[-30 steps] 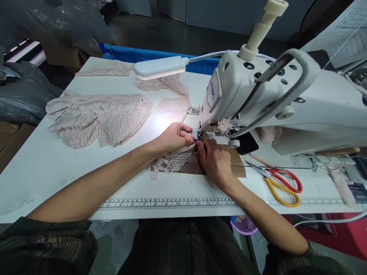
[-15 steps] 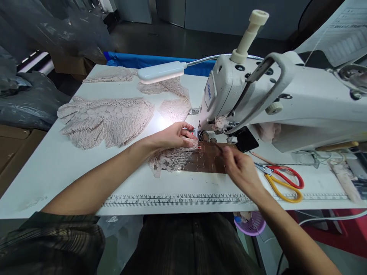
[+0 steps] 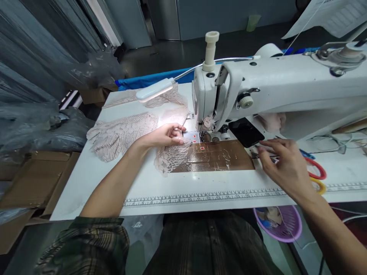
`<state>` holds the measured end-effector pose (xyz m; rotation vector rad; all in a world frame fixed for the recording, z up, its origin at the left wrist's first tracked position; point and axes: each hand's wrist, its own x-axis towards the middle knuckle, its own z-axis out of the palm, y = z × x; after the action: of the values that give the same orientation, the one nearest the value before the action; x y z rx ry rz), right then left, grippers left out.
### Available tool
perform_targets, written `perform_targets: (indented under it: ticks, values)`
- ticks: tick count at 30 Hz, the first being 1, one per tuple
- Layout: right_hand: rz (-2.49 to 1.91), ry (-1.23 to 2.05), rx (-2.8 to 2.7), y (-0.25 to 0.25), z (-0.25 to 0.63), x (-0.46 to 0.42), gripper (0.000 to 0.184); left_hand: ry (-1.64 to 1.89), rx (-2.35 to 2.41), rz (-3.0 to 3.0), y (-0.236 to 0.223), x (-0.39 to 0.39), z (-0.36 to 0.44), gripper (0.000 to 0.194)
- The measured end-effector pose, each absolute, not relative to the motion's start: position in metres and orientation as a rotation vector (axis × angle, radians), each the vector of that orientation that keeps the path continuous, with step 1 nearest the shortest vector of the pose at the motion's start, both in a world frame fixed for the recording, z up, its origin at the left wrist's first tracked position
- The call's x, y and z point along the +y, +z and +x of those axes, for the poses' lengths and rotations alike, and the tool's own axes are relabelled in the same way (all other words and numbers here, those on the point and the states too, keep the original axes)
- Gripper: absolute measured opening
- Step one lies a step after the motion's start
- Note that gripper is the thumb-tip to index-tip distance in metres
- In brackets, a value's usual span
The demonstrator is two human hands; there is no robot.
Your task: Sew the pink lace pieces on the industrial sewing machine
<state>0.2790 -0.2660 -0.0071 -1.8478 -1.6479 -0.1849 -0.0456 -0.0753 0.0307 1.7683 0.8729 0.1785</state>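
**Left hand on the lace, right hand over by the scissors**

The clock is centred on the brown sheet (image 3: 220,157), with 12 o'clock pointing away from the person.

Nearest, at about 5 o'clock and below the table (image 3: 86,193), is a purple basket (image 3: 298,231) with scraps in it. Along the table's near edge, at 6 o'clock, runs a ruler (image 3: 200,200).

At 3 o'clock is the right hand (image 3: 266,152), palm down, fingers bent and about half open. Thin dark bits show at its fingertips, but I cannot tell whether it grips them. The scissors (image 3: 323,170) lie just beyond it, their red and yellow handles showing and the rest partly hidden by the hand.

The lace (image 3: 172,157) lies at 9 o'clock, overlapping the sheet's left end. The left hand (image 3: 180,134) touches its far edge, fingers loosely curled, thumb and forefinger a little apart; whether it pinches the lace I cannot tell.

Farther off, a black phone (image 3: 246,131) lies at 2 o'clock, near the right hand. The sewing machine (image 3: 266,84) reaches from 12 to 2 o'clock. A lace pile (image 3: 123,133) is at 9 to 10 o'clock, and a white lamp (image 3: 155,90) hangs at 10 to 11. Farthest is blue cloth (image 3: 151,81), behind the table at 11 o'clock.
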Motion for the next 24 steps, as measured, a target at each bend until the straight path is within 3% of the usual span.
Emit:
perform_targets:
  ticks: [11, 17, 21, 24]
  values:
    - [-1.693, 0.013, -1.777, -0.007, 0.225, -0.231, 0.031, 0.110, 1.054, 2.135, 0.051, -0.080, -0.085, 0.051]
    - [-1.688, 0.054, -1.862, -0.011, 0.217, -0.217, 0.030, 0.190, 1.099, 2.406, 0.043, -0.090, -0.092, 0.037]
    - [-1.711, 0.041, -1.888, -0.014, 0.216, -0.209, 0.030, 0.290, 1.007, 2.728, 0.035, -0.093, -0.096, 0.014]
    - [-1.750, 0.034, -1.885, -0.019, 0.217, -0.204, 0.032, 0.507, 0.958, 3.021, 0.025, -0.092, -0.102, 0.016]
